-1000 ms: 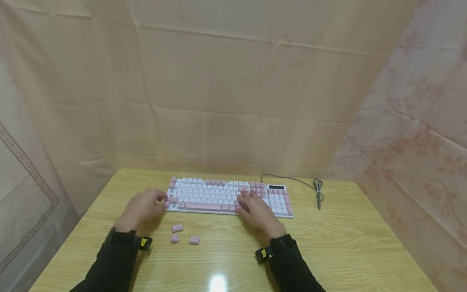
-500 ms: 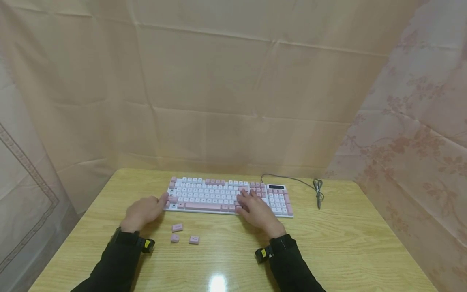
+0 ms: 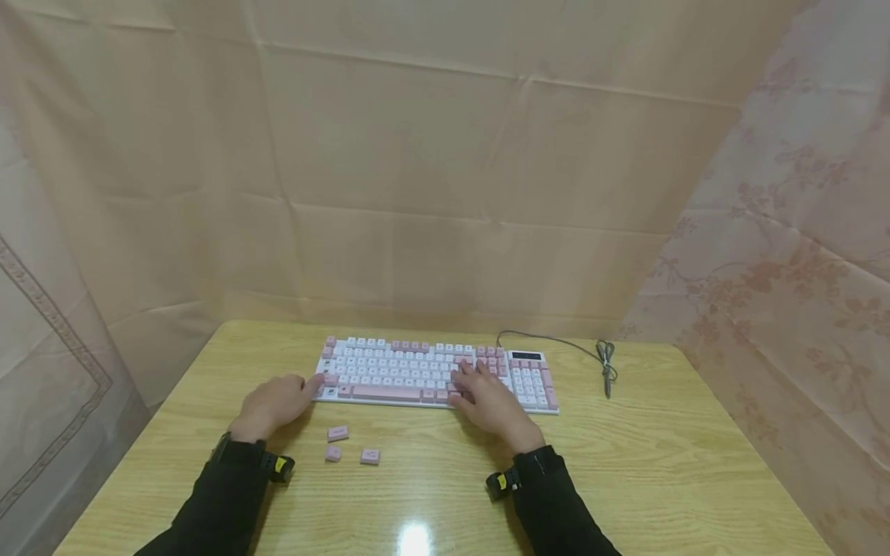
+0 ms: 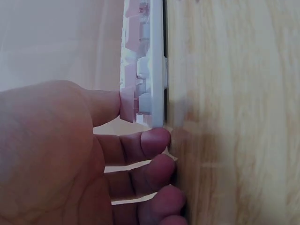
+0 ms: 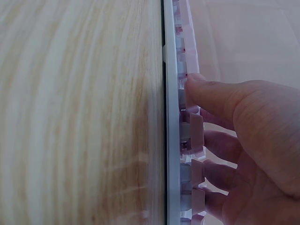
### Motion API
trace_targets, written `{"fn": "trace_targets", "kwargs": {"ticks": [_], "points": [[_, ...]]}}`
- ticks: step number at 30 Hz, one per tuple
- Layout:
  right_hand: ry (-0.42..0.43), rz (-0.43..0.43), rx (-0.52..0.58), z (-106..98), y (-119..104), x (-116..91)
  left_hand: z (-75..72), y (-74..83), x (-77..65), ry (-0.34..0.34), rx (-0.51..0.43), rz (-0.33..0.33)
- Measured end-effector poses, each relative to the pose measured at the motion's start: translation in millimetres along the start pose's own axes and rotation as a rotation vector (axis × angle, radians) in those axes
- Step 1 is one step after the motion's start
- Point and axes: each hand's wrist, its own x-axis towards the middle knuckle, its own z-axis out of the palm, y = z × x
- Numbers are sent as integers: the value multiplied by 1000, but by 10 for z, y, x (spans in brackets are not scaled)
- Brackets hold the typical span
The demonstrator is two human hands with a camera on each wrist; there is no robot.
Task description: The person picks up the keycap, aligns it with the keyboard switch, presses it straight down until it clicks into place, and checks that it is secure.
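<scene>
A pink and white keyboard (image 3: pixel 403 375) lies on the table in the head view. At its left end my left hand (image 3: pixel 278 399) presses its thumb on a pink keycap (image 4: pixel 127 104); in the left wrist view the other fingers (image 4: pixel 157 141) bend loosely beside the keyboard's corner, by the tabletop. My right hand (image 3: pixel 490 403) rests spread over the keys right of the space bar (image 3: pixel 387 394). Its thumb (image 5: pixel 206 93) touches the front row, while the fingertips lie on keys behind it. Three loose pink keycaps (image 3: pixel 337 434) sit on the table in front of the keyboard.
A dark cable (image 3: pixel 549 337) runs from the keyboard's back to a tied bundle (image 3: pixel 607 363) at the right. Behind the wooden table (image 3: pixel 660 463) hangs a beige cloth (image 3: pixel 445 232), with a flowered cloth (image 3: pixel 799 309) on the right.
My left hand has shifted right and slightly nearer; its thumb has straightened and come down on the pink keycap at the left end. The right hand and the loose keycaps have stayed put.
</scene>
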Motion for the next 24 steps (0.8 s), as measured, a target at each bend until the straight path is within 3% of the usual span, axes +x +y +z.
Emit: {"fn": "trace_targets", "kwargs": {"ticks": [12,18,24], "points": [[0,-7,3,2,17,-10,35,0,36,-35,2,26],[-7,-1,-10,2,17,-12,45,27,18,-11,28,15],[-16,5,-6,-3,8,-16,75,-24,4,7,-7,43]]}}
